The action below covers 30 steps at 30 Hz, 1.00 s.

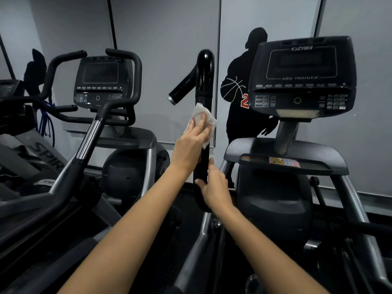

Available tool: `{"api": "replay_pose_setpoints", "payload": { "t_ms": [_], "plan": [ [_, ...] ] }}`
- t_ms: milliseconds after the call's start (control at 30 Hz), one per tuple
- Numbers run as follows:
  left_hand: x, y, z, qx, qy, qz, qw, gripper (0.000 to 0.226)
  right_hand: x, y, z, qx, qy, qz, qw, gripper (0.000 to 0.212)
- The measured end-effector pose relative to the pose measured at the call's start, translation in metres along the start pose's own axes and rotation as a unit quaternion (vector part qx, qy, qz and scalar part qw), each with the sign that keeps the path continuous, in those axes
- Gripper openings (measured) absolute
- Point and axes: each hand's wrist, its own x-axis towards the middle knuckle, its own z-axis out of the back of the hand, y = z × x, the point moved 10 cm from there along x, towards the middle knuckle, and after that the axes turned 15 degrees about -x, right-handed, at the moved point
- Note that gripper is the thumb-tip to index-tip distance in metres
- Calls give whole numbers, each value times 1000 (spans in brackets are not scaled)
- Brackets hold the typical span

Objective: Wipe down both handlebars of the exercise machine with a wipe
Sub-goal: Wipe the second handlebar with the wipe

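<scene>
The dark floor (186, 200) holds two big exercise machines side by side. The right machine's tray (318, 166) has a small pink and yellow packet (284, 162) lying on it.

Upright black padded handlebar (204, 132) stands centre; grey Cybex console (301, 79) to its right; second black exercise machine (101, 85) left; grey wall panels (165, 28) behind.
</scene>
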Motion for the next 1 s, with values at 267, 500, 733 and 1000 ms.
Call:
{"api": "replay_pose_setpoints", "payload": {
  "t_ms": [267, 500, 733, 1000],
  "plan": [
    [-35, 1, -8, -54, -20, 7, 998, 61, -23, 16, -1, -204, -138, 102, 964, 83],
    [5, -6, 17, -49, -73, -12, 996, 42, -22, 23, -3, -289, -154, 129, 936, 71],
    [-2, -1, 8, -56, -88, 9, 995, 56, -22, 23, -8, -287, -155, 144, 934, 74],
    [19, -1, 11, -36, -55, 1, 998, 50, -23, 25, -3, -279, -176, 143, 933, 79]
  ]
}}
